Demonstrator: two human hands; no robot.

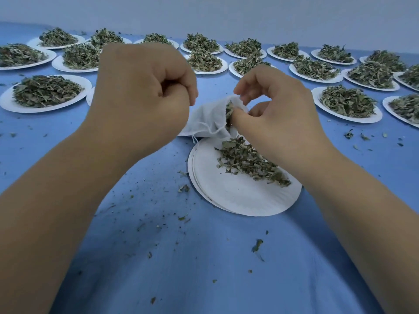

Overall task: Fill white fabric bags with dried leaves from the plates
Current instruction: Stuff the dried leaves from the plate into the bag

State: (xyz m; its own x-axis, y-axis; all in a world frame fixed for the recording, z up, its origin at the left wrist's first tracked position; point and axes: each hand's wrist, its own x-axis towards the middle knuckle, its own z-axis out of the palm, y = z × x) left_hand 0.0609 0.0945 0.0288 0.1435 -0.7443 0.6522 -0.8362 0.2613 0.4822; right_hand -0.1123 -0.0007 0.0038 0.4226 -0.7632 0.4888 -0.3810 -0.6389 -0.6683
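Pinching dried leaves [229, 112] at the white bag [208, 118] mouth is the right hand [278, 114]; the left hand [145, 91] grips the bag.

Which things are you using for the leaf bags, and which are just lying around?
For the job: white fabric bag, left hand, right hand, near plate, dried leaves on it, full plates behind.
Just lying about: spilled leaf bits, blue cloth.

Your bag [208, 116] is thin white cloth, matt and creased. The plate [238, 196] looks like matt white paper. The leaves [247, 160] are dry, crumpled, dull. Your table cover [158, 245] is smooth blue cloth.
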